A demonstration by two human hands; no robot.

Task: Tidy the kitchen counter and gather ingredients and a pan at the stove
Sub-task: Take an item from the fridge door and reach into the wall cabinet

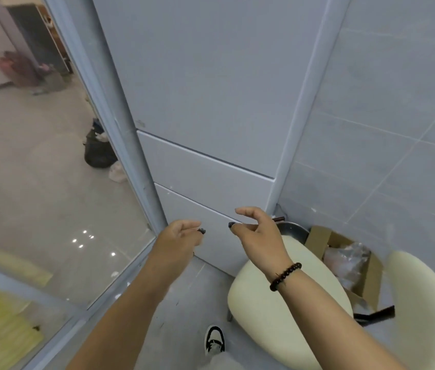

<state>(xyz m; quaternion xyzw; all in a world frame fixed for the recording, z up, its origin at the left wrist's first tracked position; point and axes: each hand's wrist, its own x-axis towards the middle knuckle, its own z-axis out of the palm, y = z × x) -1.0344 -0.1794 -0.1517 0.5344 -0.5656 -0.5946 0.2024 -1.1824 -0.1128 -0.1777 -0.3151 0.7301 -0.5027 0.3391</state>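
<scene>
Your left hand [181,232] and right hand [257,231] hang loosely curled, holding nothing, before the fridge [211,166]. At four o'clock, what looks like a pan [292,231] sits behind the chair [286,303].

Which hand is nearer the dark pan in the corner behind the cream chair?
Right. The right hand hovers empty just left of the pan, above the cream chair. The left hand, also empty, is farther left, in front of the white cabinet.

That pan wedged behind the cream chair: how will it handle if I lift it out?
Probably rigid: the pan looks like dark metal. Its handle points toward the fridge, so it may tip rim-down. The cardboard box beside it could snag it.
</scene>
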